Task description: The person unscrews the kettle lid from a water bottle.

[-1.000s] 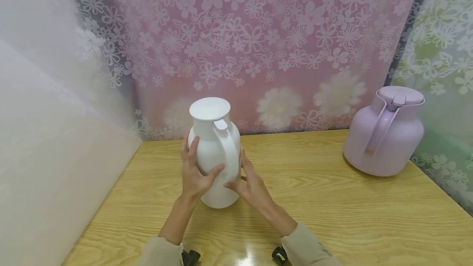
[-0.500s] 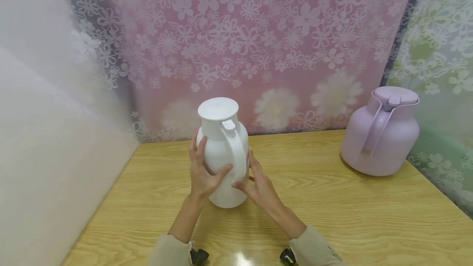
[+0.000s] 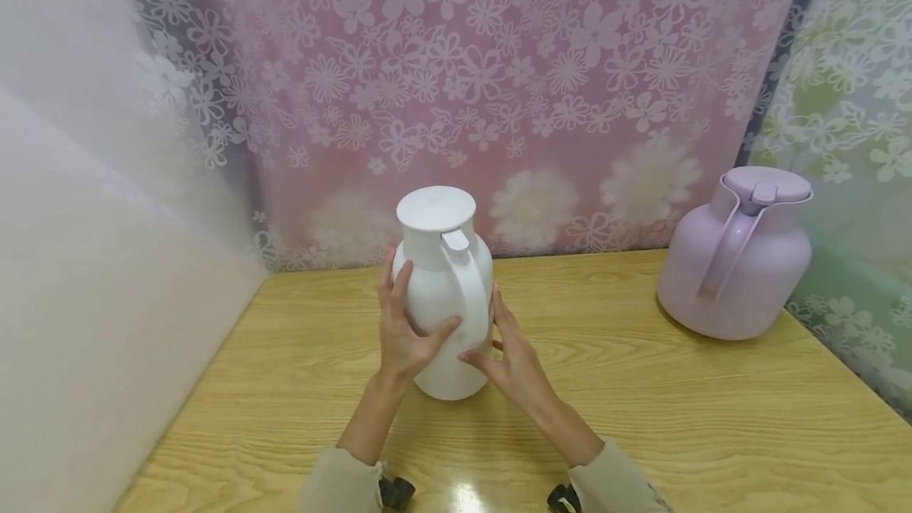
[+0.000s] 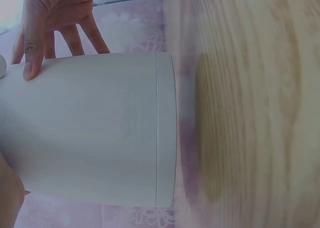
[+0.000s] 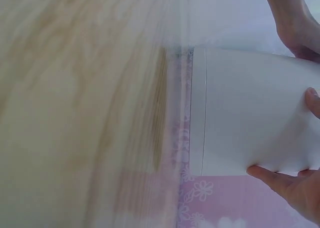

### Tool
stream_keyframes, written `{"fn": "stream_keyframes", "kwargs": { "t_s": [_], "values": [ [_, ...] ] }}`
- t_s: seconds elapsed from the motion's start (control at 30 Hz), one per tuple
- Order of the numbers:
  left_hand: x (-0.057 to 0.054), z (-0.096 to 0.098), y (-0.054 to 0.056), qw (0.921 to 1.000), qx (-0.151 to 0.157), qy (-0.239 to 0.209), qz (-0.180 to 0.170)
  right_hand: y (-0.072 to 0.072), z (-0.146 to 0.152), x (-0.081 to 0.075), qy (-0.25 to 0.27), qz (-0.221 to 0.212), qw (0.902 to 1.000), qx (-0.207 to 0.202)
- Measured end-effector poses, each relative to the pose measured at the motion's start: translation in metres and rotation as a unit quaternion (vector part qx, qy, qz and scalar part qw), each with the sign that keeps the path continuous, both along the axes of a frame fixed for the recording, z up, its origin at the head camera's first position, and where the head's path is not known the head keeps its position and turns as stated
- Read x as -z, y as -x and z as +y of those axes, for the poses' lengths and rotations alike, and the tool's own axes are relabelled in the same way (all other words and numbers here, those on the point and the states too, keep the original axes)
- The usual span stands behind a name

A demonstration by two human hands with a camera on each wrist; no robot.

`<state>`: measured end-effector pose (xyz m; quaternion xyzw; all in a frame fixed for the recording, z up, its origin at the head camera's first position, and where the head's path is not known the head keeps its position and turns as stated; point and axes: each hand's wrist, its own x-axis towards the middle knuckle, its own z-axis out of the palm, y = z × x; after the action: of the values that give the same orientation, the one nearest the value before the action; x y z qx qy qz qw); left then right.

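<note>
Facing head camera: handle (image 3: 471, 291) of white jug (image 3: 435, 291), long axis roughly vertical.

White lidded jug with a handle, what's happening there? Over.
Left hand and right hand grip its sides. White jug roughly upright, raised off wood-grain table. Rounded lilac jug stands apart, rightward; no obstruction seen.

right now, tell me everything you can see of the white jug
The white jug looks like smooth plastic, with a round flat lid, a small lever just below and a curved handle on its near side. A seam runs near its base. It is roughly upright, held clear of the table between the person's left grip and right grip, at its sides.
</note>
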<state>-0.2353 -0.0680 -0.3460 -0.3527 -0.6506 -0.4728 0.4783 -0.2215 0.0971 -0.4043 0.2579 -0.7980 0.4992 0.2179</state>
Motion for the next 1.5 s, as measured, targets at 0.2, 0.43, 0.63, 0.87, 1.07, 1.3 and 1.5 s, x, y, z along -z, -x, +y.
{"fn": "stream_keyframes", "kwargs": {
  "t_s": [0.2, 0.43, 0.63, 0.87, 1.07, 1.3, 1.5],
  "values": [
    [0.002, 0.005, 0.000, 1.0000, 0.005, -0.002, 0.000, -0.002, 0.005, 0.002, 0.000, -0.004, 1.0000, 0.003],
    [0.005, 0.007, 0.001, 1.0000, 0.003, -0.002, 0.003, -0.002, 0.007, 0.005, 0.004, -0.011, 0.9999, 0.001],
    [0.010, 0.006, 0.003, 1.0000, 0.001, -0.007, 0.003, -0.001, 0.007, 0.007, -0.013, -0.018, 0.9997, 0.012],
    [0.011, 0.007, 0.004, 1.0000, -0.002, -0.004, 0.002, 0.001, 0.008, 0.008, -0.015, -0.013, 0.9996, 0.019],
    [0.012, 0.006, 0.004, 1.0000, -0.006, -0.003, 0.001, 0.002, 0.008, 0.009, -0.007, -0.007, 0.9999, 0.008],
    [0.013, 0.006, 0.004, 0.9999, -0.010, -0.006, -0.008, 0.004, 0.007, 0.011, 0.009, -0.021, 0.9997, -0.006],
    [0.014, 0.007, 0.002, 0.9996, -0.021, -0.005, -0.018, -0.004, 0.005, 0.001, 0.009, -0.033, 0.9994, -0.003]
  ]
}}
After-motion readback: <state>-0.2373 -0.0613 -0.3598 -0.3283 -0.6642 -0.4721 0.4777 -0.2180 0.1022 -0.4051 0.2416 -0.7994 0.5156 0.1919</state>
